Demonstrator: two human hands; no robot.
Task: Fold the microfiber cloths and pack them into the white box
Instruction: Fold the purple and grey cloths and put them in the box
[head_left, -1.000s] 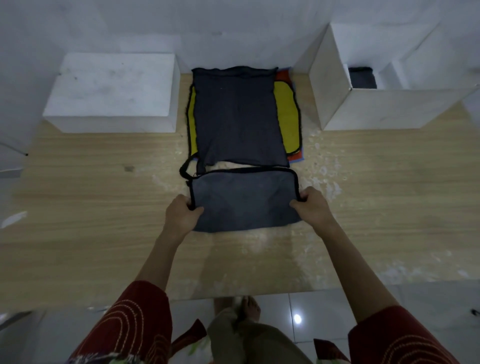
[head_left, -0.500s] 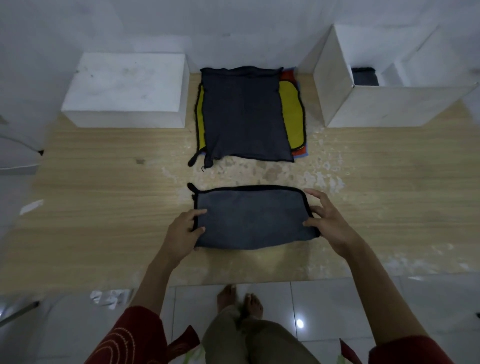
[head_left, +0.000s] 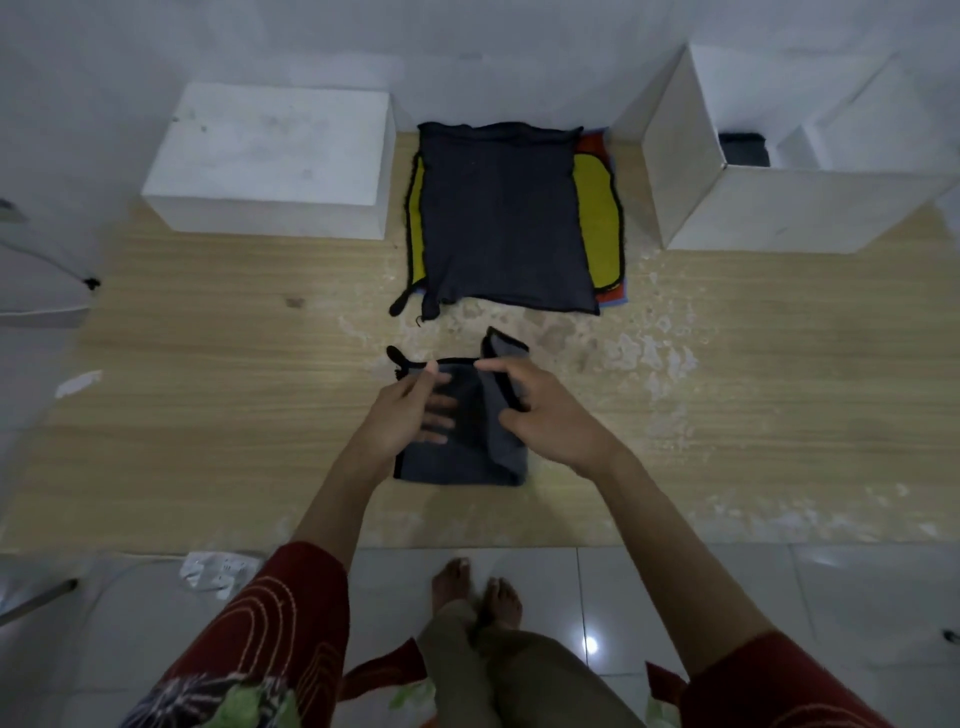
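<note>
A grey microfiber cloth with black trim (head_left: 457, 462) lies half folded on the wooden table (head_left: 208, 415) in front of me. My right hand (head_left: 540, 410) grips its right side and holds that flap over the middle. My left hand (head_left: 415, 410) rests flat with spread fingers on the cloth's left half. Behind it lies a stack of flat cloths (head_left: 501, 218), dark grey on top, with yellow, red and blue edges showing. The open white box (head_left: 779, 213) stands at the back right with a dark folded cloth (head_left: 743, 150) inside.
A closed white box (head_left: 270, 156) sits at the back left against the wall. Worn pale patches mark the table right of the cloths. The table's front edge is near my legs, with crumpled paper (head_left: 218, 569) on the tiled floor.
The cloth lay spread wide with a hand at each side edge. My right hand has carried the right side leftward over the middle, and my left hand has moved onto the cloth.
</note>
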